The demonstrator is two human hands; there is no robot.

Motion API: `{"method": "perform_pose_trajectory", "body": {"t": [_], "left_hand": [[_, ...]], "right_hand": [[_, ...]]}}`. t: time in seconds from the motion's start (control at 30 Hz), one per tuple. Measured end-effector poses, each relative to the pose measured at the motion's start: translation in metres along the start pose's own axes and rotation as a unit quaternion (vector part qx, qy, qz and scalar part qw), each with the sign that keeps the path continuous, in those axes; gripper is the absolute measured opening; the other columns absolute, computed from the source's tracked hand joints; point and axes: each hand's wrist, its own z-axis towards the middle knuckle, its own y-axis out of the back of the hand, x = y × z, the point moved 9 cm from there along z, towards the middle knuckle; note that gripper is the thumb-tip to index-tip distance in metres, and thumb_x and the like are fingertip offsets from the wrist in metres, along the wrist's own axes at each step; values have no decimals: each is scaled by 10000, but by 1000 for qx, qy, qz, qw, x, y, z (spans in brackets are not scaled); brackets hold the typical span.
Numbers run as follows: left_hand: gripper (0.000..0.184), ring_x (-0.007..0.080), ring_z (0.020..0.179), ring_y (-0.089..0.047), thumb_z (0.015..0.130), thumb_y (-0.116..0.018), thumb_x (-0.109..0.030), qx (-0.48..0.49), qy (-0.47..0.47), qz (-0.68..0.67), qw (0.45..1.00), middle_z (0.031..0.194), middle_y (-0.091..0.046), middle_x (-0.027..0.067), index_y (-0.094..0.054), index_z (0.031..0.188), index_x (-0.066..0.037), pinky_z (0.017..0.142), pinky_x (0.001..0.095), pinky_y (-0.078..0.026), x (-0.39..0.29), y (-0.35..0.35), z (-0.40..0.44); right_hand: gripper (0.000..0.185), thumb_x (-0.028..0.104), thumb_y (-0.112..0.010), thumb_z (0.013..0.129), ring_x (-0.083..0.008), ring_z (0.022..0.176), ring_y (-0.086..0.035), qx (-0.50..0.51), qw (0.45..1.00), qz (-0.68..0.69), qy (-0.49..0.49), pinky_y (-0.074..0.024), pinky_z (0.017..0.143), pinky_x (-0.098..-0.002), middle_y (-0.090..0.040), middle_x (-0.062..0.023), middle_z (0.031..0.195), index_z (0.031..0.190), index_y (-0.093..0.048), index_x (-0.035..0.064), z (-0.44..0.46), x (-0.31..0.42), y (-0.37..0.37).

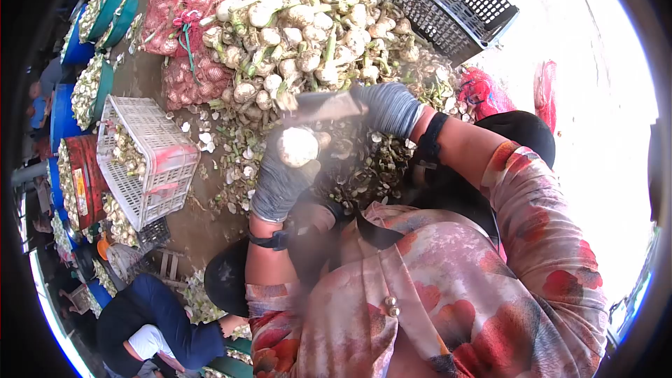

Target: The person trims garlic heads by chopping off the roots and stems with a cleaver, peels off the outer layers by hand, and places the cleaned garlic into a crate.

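My left hand (278, 180), in a grey glove, is closed around a garlic bulb (298, 147) whose pale cut-looking face points up at me. My right hand (392, 108), gloved the same way, grips a knife (325, 107). Its wide, dull blade reaches left, just above the bulb; blur hides whether the two touch. Beyond both hands rises a heap of garlic bulbs (308, 35) with green stems and dirt on them. Garlic trimmings (371, 168) and loose skins lie below the hands.
Red mesh sacks (196, 21) of garlic lean at the heap's left. A black crate (448, 10) stands behind right. At left are a tilted white crate (155, 161), a red drum (85, 182) and several filled tubs. Another person (150, 322) bends at lower left.
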Motion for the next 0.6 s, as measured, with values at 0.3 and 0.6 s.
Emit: {"method": "perform_pose_trajectory", "body": {"t": [0.3,0.6], "left_hand": [[591,213,983,-572,697,-763,-107,-17,-125,130,983,1111,-545,102,-452,1195,-45,841,332,-503,-7,-4,21],[444,229,1040,-584,861,-651,-368,24,-36,363,931,1142,-610,77,-566,1192,-85,883,370,-478,17,-7,26]], "right_hand": [[486,555,-661,821,-77,464,-490,110,829,540,-100,-384,419,-251,-558,-4,589,847,-666,71,-9,54,-6],[462,419,-708,776,-382,880,-629,-52,968,220,109,-502,732,-437,-644,-170,917,1069,-574,88,1,73,18]]}}
